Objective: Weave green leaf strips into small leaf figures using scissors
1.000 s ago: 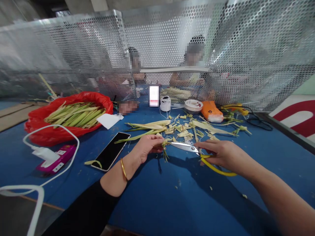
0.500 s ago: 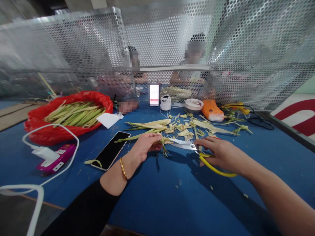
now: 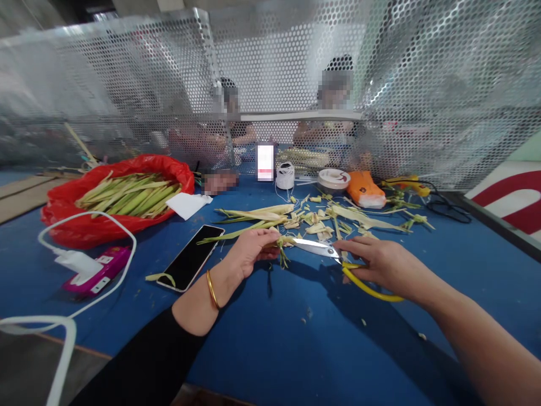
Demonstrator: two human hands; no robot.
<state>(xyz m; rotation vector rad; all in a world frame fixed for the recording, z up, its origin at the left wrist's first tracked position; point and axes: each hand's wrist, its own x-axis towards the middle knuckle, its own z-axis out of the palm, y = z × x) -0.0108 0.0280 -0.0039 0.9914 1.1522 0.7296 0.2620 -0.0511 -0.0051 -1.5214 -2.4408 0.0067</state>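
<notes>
My left hand (image 3: 256, 246) pinches a small knotted piece of corn husk (image 3: 284, 247) with frayed ends hanging below the fingers. Wrapped through the yellow handles, my right hand (image 3: 376, 262) holds a pair of scissors (image 3: 315, 248). Their blades are together and point left, with the tips at the husk piece beside my left fingertips. Long husk strips (image 3: 253, 214) lie just beyond my left hand. Husk scraps (image 3: 316, 225) are scattered behind the scissors.
A red plastic bag (image 3: 63, 225) full of husks stands at left, near a purple power strip (image 3: 99, 272) with a white cable. A black phone (image 3: 192, 256) lies flat. Thread (image 3: 284, 176), tape (image 3: 333, 179) and an orange tissue pack (image 3: 366, 190) line the back. Behind the perforated screen, two people sit.
The scissor blades, slightly apart before, have come together at the husk piece. Both hands stay in nearly the same place.
</notes>
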